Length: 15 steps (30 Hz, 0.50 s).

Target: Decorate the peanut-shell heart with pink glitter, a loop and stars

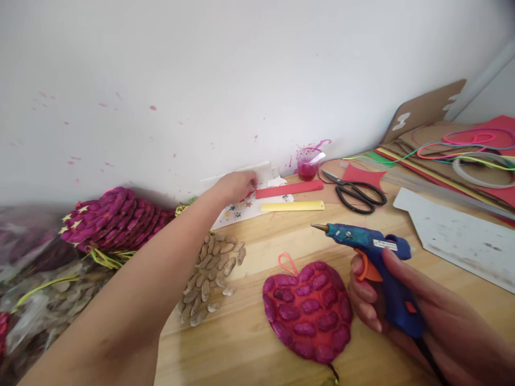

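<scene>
Nearest you, your right hand is closed around the handle of a blue plastic glue gun, fingers curled by its orange trigger and thumb along the back. You hold it on the right, over the pale wood-grained counter; its barrel lies mostly crosswise, metal nozzle pointing left and slightly away from you, while the handle slopes back toward you.

Just left of that hand lies a heart-shaped ornament, its long axis running near to far, point toward you and lobes away. Its red face carries bumpy, purple-painted peanut shapes, with a coral cord loop at the far notch and a dark cord at the tip.

Left of the heart, unpainted peanuts with rough tan shells lie in a loose pile, partly behind your left arm. Farther off, black-handled scissors rest with blades parted slightly, near a flat yellow strip and a red strip.

Your left hand reaches over a white sheet of small shiny stars, fingers bunched narrowly beside the red strip's end; you cannot tell whether they grip anything. Beyond stands a clear cup of magenta liquid.
</scene>
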Available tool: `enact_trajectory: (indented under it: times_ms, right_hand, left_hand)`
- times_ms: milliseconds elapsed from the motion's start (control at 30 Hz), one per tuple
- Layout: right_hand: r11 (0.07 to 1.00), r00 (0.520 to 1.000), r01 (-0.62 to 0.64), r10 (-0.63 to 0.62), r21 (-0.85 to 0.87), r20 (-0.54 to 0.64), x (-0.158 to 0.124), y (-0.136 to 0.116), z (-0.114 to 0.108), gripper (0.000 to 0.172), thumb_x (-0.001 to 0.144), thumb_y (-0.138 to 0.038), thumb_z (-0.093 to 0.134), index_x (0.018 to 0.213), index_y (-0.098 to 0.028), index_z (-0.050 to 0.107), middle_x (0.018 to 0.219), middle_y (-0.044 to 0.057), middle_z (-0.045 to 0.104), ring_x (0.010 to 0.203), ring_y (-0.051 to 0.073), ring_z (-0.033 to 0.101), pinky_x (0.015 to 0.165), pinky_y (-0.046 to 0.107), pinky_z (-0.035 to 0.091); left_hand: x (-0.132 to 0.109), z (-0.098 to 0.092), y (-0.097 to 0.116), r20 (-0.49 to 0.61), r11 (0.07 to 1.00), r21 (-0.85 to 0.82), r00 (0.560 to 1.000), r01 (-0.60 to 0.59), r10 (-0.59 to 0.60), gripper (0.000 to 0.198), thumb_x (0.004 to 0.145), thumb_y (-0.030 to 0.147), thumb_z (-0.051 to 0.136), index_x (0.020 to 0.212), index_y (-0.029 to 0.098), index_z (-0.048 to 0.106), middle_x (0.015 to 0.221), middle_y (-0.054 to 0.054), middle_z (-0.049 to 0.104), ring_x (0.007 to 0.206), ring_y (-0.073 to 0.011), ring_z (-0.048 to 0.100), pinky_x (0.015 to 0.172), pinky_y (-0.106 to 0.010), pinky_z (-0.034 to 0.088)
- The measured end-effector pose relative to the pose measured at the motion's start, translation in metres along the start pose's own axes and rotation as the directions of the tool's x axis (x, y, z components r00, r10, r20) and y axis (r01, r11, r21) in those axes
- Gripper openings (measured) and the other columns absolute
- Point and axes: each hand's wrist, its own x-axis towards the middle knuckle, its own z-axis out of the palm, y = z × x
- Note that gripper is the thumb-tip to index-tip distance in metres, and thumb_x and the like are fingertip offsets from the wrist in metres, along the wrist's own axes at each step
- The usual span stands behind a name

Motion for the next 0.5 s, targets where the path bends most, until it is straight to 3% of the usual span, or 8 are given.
enact_trajectory:
  times_ms: [200, 500]
  right_hand:
    - [1.000, 1.000, 0.002, -0.002, 0.008, 0.006, -0.0001, -0.0012, 0.0011, 0.041, 0.067, -0.062, 0.083, 0.070, -0.022, 0.072, 0.064, 0.007, 0.063, 0.053, 0.017, 0.054, 0.051, 0.026, 0.053]
    - [0.998, 0.999, 0.011, -0.014, 0.060, 0.047, -0.0005, 0.0004, -0.0016, 0.035, 0.072, -0.056, 0.083, 0.081, -0.023, 0.074, 0.065, 0.004, 0.063, 0.055, 0.018, 0.056, 0.052, 0.026, 0.055]
  left_hand:
    - [0.0031, -0.0013, 0.0014, 0.033, 0.999, -0.030, 0.999, 0.028, -0.027, 0.024, 0.086, 0.024, 0.060, 0.108, 0.025, 0.070, 0.086, -0.002, 0.076, 0.077, -0.0219, 0.067, 0.066, -0.029, 0.044]
    - [-0.0022, 0.0011, 0.0022, -0.015, 0.996, -0.065, 0.998, 0.055, -0.056, 0.010, 0.085, 0.020, 0.057, 0.089, 0.025, 0.066, 0.071, -0.001, 0.071, 0.068, -0.0213, 0.064, 0.060, -0.030, 0.039]
